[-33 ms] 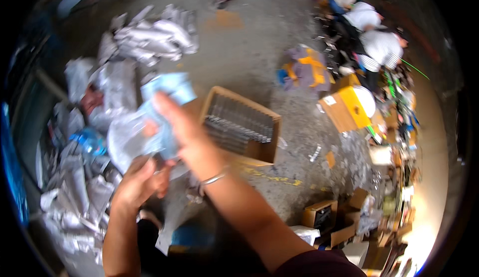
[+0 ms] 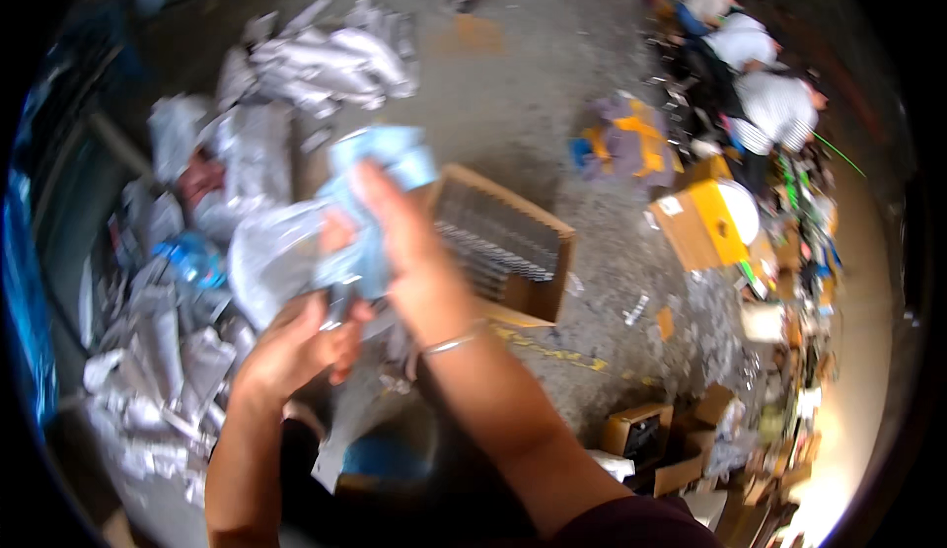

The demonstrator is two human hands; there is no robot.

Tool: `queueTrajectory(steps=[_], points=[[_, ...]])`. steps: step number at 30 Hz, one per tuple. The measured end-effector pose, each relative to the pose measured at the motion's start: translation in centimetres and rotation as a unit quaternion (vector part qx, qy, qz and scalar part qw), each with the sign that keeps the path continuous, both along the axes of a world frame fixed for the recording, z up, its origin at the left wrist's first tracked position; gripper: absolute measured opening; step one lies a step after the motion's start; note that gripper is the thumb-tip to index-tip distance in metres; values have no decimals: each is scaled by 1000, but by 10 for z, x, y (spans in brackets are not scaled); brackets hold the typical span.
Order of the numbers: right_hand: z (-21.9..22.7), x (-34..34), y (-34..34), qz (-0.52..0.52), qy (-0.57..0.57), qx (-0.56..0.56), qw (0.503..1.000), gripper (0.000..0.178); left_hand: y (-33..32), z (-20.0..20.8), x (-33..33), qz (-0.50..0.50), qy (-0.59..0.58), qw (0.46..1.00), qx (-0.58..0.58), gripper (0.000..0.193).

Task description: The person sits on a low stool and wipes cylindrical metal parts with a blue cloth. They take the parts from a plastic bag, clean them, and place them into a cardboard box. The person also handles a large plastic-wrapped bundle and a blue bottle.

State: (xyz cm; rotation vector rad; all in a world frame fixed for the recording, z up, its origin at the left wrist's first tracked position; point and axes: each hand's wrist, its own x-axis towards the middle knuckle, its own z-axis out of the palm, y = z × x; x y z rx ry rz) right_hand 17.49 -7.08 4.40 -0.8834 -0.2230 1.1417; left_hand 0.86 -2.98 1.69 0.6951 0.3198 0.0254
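Observation:
In front of me, my right hand point(image 2: 406, 237) grips a light blue cloth point(image 2: 380, 153), whose folds hang down beside the fingers. Just below it, my left hand point(image 2: 296, 346) is closed on a small shiny metal piece point(image 2: 341, 301). The piece meets the cloth's lower end; its exact kind is blurred. Behind the hands lies a clear plastic bag point(image 2: 266, 262). To the right of my right hand, an open cardboard box point(image 2: 564, 277) on the floor holds a row of thin, dark, flat pieces, with a gap at its near right corner.
Crumpled silvery wrapping point(image 2: 330, 60) is heaped at the far left, with more at the near left. A blue plastic bottle point(image 2: 195, 260) lies among it. On the right are a yellow-and-brown carton point(image 2: 695, 227) and more boxes. Several people point(image 2: 774, 109) bend over at the far right.
The whole view has shifted, so the scene sits further right. My right hand and the cloth have moved slightly right against the floor. Both hands keep their grips.

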Motion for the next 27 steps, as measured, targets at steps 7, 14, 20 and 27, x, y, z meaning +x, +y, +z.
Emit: queueTrajectory(steps=[7, 14, 20, 27], points=[[2, 10, -3, 60, 84, 196, 975, 38, -17, 13, 4, 19, 48, 998, 46, 48], [2, -35, 4, 64, -145, -20, 987, 31, -17, -2, 10, 189, 155, 896, 372, 18], [-10, -30, -3, 99, -203, -21, 974, 25, 3, 10, -7, 151, 131, 851, 486, 14], [-7, -49, -1, 135, -640, -170, 737, 27, 36, 1, -14, 384, 18, 893, 233, 59]])
